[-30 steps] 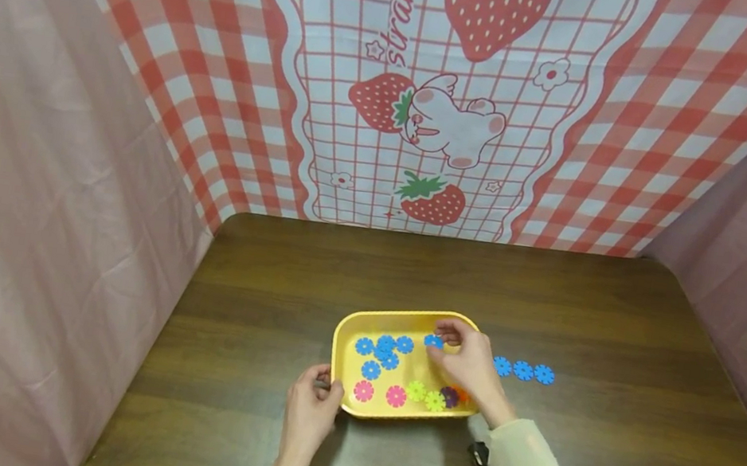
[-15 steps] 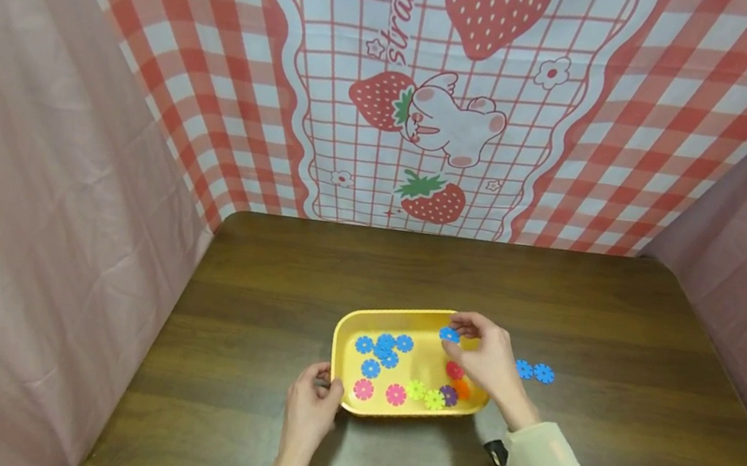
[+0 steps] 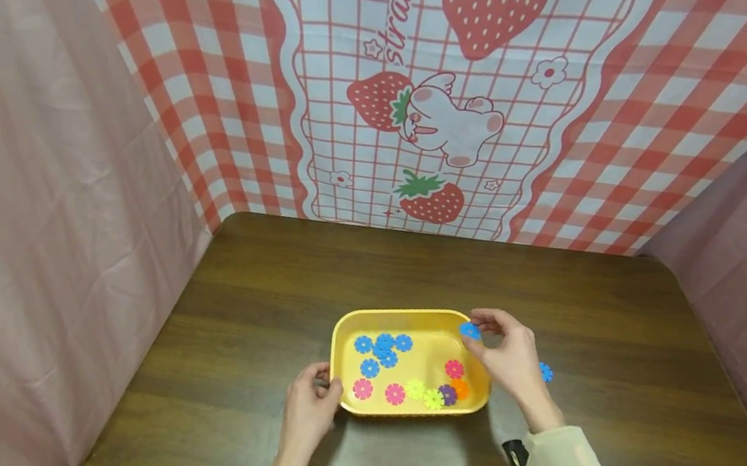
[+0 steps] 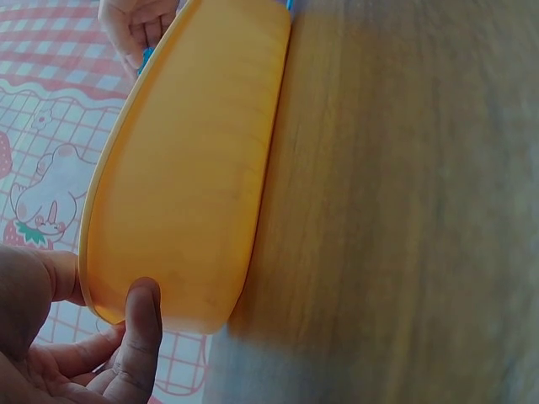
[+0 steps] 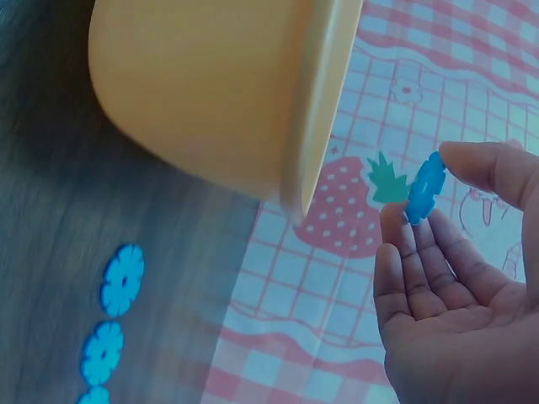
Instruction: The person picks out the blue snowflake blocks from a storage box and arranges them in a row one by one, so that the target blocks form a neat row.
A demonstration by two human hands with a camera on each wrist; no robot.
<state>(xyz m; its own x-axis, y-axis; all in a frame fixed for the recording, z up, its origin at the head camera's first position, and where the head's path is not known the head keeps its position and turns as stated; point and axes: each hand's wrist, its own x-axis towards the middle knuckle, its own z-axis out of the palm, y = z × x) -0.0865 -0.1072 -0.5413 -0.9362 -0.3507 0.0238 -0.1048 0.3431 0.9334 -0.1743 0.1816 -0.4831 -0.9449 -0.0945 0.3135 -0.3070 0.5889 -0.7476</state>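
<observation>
My right hand [image 3: 514, 359] pinches a blue snowflake disc [image 5: 426, 188] between thumb and fingertips, above the right rear corner of a yellow plastic tub [image 3: 397, 317]. With thumb and fingers, my left hand [image 3: 310, 401] grips the tub's near left corner; in the left wrist view the thumb and a finger [image 4: 145, 316] sit on either side of its rim. Inside the tub lie several blue discs [image 3: 369, 368] at the left, pink discs [image 3: 395, 394] along the front, yellow-green discs [image 3: 433, 399], a purple disc [image 3: 447, 394], an orange disc [image 3: 460, 388] and a red-pink disc [image 3: 454, 369].
A row of blue discs [image 5: 103, 353] lies on the wooden table [image 3: 243, 326] to the right of the tub, mostly behind the right hand in the head view. A checked strawberry cloth [image 3: 447, 131] hangs behind the table, with pink curtains [image 3: 57, 218] at the sides.
My right hand has moved right and slightly back, carrying the blue disc from over the tub's inside to its rear right corner. The left hand has stayed at the near left corner.
</observation>
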